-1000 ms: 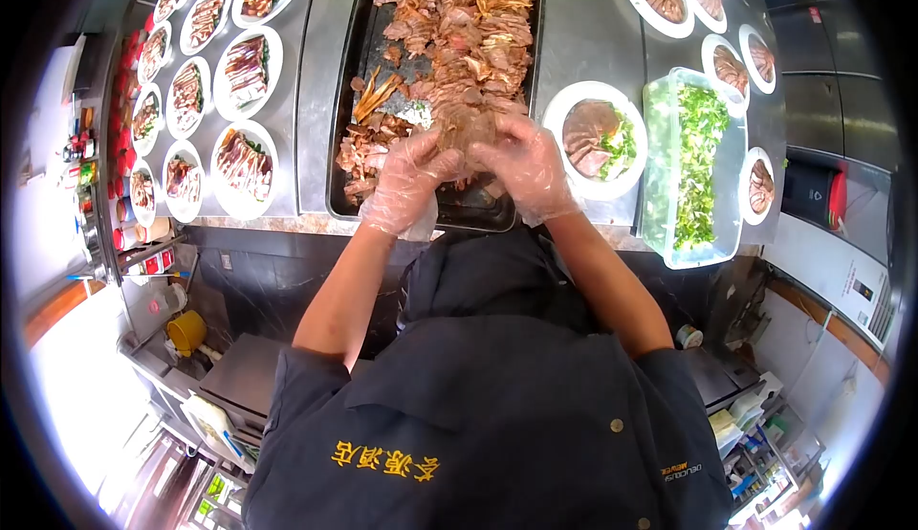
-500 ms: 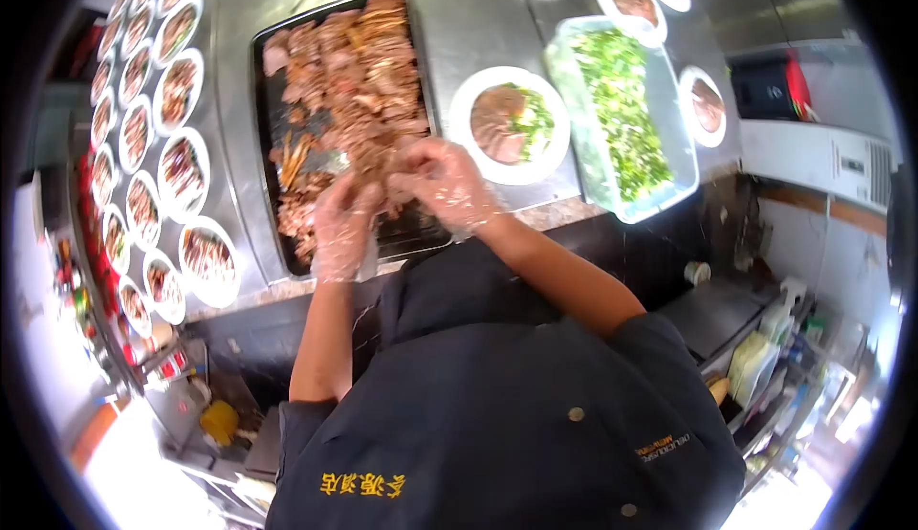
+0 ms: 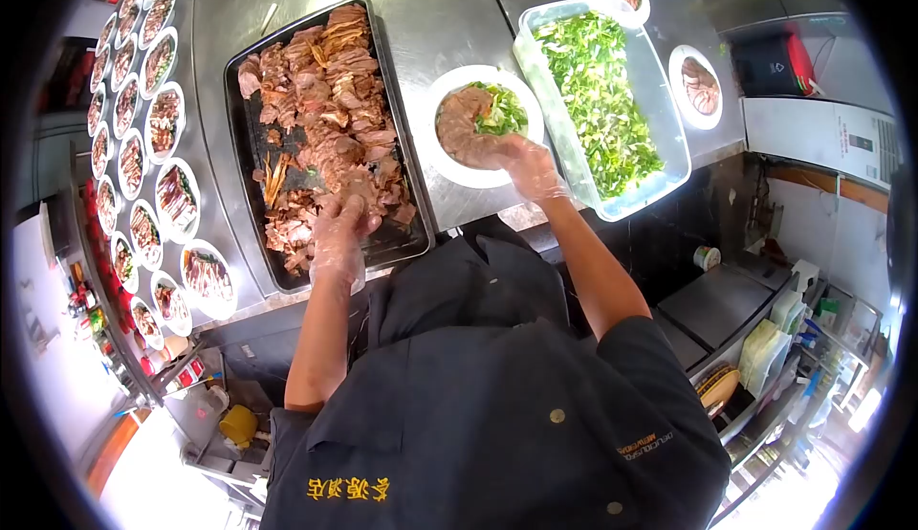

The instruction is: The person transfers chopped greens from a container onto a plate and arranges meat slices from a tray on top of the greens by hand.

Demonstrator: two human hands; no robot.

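Note:
Thin clear gloves cover both hands. My left hand (image 3: 338, 233) is closed at the near end of the black tray (image 3: 239, 176), its fingertips pinched at sliced meat (image 3: 354, 143); what lies right between them is partly hidden. My right hand (image 3: 531, 168) reaches over the near right rim of a white plate (image 3: 442, 168), fingers closed on the edge of a meat slice (image 3: 485, 147). More brown meat slices (image 3: 461, 121) and chopped greens (image 3: 509, 109) lie on that plate.
A clear plastic tub (image 3: 677, 138) of chopped greens stands right of the plate. Plates of meat (image 3: 700, 88) sit behind and beside it. Rows of filled plates (image 3: 177, 200) line the left side. The steel counter's edge (image 3: 521, 214) runs just before my body.
My right hand has moved right, from the tray to the white plate. My left hand stays over the tray's near end. The view has shifted slightly, and the plate's meat looks fuller.

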